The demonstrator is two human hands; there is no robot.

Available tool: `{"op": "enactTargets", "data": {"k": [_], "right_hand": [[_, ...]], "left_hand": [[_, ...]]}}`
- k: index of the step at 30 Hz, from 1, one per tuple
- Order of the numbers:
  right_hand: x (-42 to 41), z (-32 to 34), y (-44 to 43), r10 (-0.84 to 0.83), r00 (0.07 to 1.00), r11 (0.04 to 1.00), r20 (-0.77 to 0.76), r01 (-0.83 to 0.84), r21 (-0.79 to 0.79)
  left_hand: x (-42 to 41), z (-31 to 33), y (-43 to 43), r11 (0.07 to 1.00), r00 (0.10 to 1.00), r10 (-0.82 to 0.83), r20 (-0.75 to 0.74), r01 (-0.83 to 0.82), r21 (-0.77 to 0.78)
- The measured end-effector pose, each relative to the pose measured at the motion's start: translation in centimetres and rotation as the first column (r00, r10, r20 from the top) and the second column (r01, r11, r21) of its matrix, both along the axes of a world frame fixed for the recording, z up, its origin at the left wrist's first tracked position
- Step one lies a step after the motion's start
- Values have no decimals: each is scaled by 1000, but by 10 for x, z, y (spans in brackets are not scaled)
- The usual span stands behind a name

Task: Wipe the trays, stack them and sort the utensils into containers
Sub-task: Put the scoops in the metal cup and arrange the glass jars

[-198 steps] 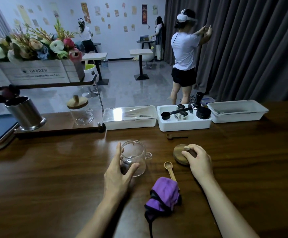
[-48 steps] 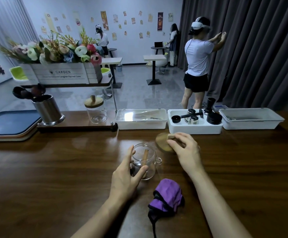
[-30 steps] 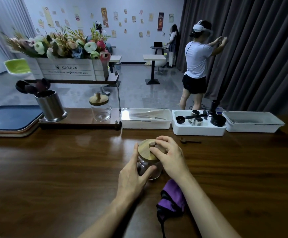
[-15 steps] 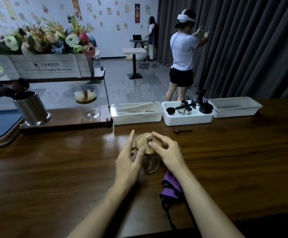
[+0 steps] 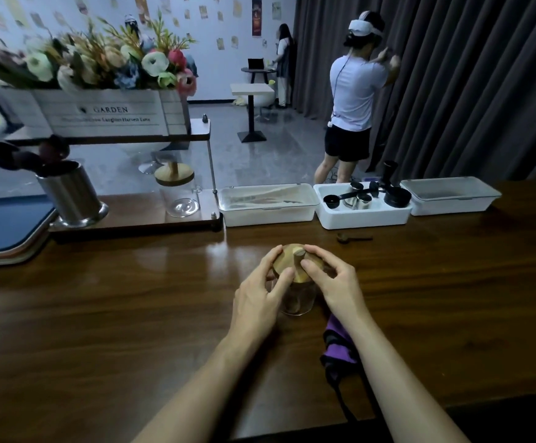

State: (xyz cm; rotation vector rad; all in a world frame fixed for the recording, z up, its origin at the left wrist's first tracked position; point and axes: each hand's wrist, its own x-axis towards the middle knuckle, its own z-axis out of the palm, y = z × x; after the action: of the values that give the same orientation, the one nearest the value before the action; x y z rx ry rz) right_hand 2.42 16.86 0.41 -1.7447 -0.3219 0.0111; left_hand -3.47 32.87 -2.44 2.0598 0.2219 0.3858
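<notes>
A small glass jar [image 5: 297, 298] stands on the wooden table [image 5: 100, 314] with a round wooden lid [image 5: 287, 259] on top. My left hand [image 5: 257, 298] grips the jar and lid rim from the left. My right hand [image 5: 330, 279] pinches the lid's knob from the right. A purple cloth [image 5: 337, 346] lies just behind my right wrist, partly hidden. A small dark wooden spoon [image 5: 353, 238] lies further back. Stacked trays [image 5: 4, 231] sit at the far left.
Three white containers line the back: one with pale utensils [image 5: 268, 204], one with dark scoops and metal cups [image 5: 362, 206], one shallow [image 5: 450, 195]. A steel utensil cup [image 5: 71, 193] and a second lidded jar [image 5: 178, 190] stand on a low shelf under a flower box [image 5: 100, 113]. People stand beyond.
The wooden spoon went into the jar. My right hand lifted the lid from the table and set it on the jar; both hands now hold it there.
</notes>
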Motion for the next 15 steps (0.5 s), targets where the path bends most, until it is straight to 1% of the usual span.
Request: {"op": "enactTargets", "data": {"k": [4,8,11,15], "right_hand": [[-2,-5,0,36,999,998,-16,-35,44],[-1,-6,-3,100,992,990,-83,-90,112],[2,-16,-6,156,980,984,-121,-143,109],[3,-22,-5,175,963,978,-203,-146,150]], "left_hand": [[1,-1,-1,1000,1000,3,-3,-3,-13],[1,1,-1,999,999,39,-21,-40,-27],[2,2,-1,996,997,78,-27,-79,-51],[4,4,-4,986,992,122,-36,-125,-108]]}}
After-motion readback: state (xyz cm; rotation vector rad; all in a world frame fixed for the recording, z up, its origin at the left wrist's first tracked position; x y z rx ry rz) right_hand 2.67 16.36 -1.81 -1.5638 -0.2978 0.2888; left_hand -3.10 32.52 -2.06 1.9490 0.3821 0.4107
